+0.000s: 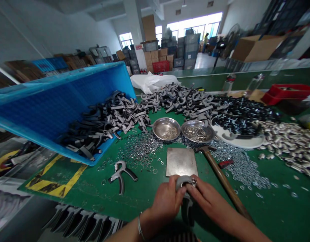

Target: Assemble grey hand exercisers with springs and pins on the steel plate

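Observation:
My left hand [167, 201] and my right hand [207, 198] are both closed on one grey hand-gripper handle [184, 183] just above the near table edge. The right fingertips pinch a small metal ring at the handle's curved top. A square steel plate [181, 162] lies right behind the hands. A wooden-handled hammer [224, 181] rests to the right, its head near the plate. An assembled grey hand gripper [121, 172] lies to the left.
Two steel bowls [166, 128] [198, 131] of small parts stand behind the plate, amid loose rings [141, 153]. A tilted blue crate [56, 101] spills handles at left. Piles of handles [180, 97], black knobs [243, 116] and metal springs [288, 141] lie further back. A red tray [287, 92] sits far right.

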Available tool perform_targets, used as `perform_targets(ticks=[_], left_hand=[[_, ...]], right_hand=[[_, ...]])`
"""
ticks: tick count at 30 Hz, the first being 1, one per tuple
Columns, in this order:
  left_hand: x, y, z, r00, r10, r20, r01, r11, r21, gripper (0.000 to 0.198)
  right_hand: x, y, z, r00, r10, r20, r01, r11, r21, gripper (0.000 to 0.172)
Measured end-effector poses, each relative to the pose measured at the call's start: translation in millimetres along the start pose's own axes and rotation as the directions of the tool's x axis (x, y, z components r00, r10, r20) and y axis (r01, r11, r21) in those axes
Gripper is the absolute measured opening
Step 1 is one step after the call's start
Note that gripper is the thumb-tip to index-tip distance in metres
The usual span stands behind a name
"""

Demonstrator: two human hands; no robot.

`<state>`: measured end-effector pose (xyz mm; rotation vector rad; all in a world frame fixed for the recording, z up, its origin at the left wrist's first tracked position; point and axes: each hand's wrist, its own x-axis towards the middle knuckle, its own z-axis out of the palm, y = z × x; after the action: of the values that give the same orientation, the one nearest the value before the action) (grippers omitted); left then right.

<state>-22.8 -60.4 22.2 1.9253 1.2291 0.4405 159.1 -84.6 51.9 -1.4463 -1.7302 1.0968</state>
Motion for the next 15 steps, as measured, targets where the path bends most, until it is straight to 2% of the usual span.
perform_targets(ticks=[5, 8, 11, 13, 15], left_hand=[[-13, 8, -7.2, 0.989, 0.129, 0.068, -0.141, 0.964, 0.227, 0.038], [-3, 17, -10.4, 0.972, 0.197, 0.126, -0.227, 0.926, 0.301, 0.039], [36, 21, -16.5, 0.971, 0.17, 0.167, -0.224, 0.887, 0.403, 0.046], [74, 19, -22.5, 0.975, 0.157, 0.159, -0.215, 0.849, 0.483, 0.047], [111, 13, -30.2, 0.967, 0.189, 0.173, -0.255, 0.776, 0.578, 0.045]], right_hand=[[-17, -4, 1, 1.0, -0.013, 0.019, 0.011, 0.997, 0.075, 0.026], [-16, 5, 7, 0.999, -0.034, -0.007, 0.035, 0.997, 0.075, 0.029], [9, 22, -7, 1.0, -0.028, -0.001, 0.028, 1.0, 0.014, 0.033], [39, 36, -33, 0.997, -0.049, 0.052, 0.057, 0.981, -0.183, 0.03], [73, 50, -70, 0.996, -0.088, 0.005, 0.08, 0.871, -0.485, 0.026]])
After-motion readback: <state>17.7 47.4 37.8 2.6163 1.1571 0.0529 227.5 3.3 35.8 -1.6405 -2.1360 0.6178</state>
